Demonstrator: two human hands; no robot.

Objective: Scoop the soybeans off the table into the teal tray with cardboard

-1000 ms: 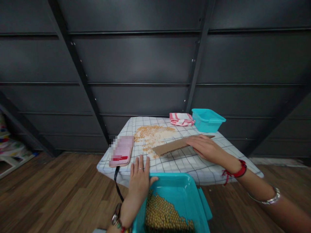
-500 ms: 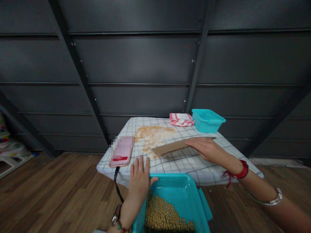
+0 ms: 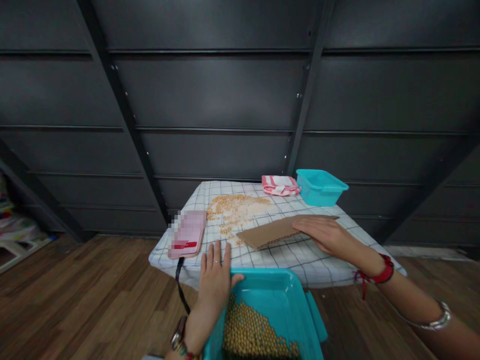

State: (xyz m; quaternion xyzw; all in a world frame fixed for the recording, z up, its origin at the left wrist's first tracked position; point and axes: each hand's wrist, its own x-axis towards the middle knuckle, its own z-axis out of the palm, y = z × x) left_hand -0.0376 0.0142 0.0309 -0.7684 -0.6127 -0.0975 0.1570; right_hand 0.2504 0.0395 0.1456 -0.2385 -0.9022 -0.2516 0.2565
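Observation:
My right hand (image 3: 324, 235) grips a flat piece of brown cardboard (image 3: 275, 233), held tilted over the right part of the table. Its left corner points toward loose yellow soybeans (image 3: 230, 202) mixed with pale, fine grains (image 3: 249, 207) on the checked cloth. My left hand (image 3: 214, 277) lies with fingers stretched out at the table's front edge. Its thumb rests on the rim of a teal plastic bin (image 3: 270, 287) below. Inside the bin, a heap of soybeans (image 3: 251, 327) fills the lower left.
A pink phone (image 3: 189, 235), partly pixelated, lies at the left of the white checked tablecloth (image 3: 240, 260). At the back right are a folded pink-and-white cloth (image 3: 279, 185) and a smaller teal basket (image 3: 322, 187). A dark panelled wall (image 3: 210, 95) stands behind.
My right hand has shifted a little to the right with the cardboard, whose broad face now shows more. My left hand, the bin and the spread grains look the same.

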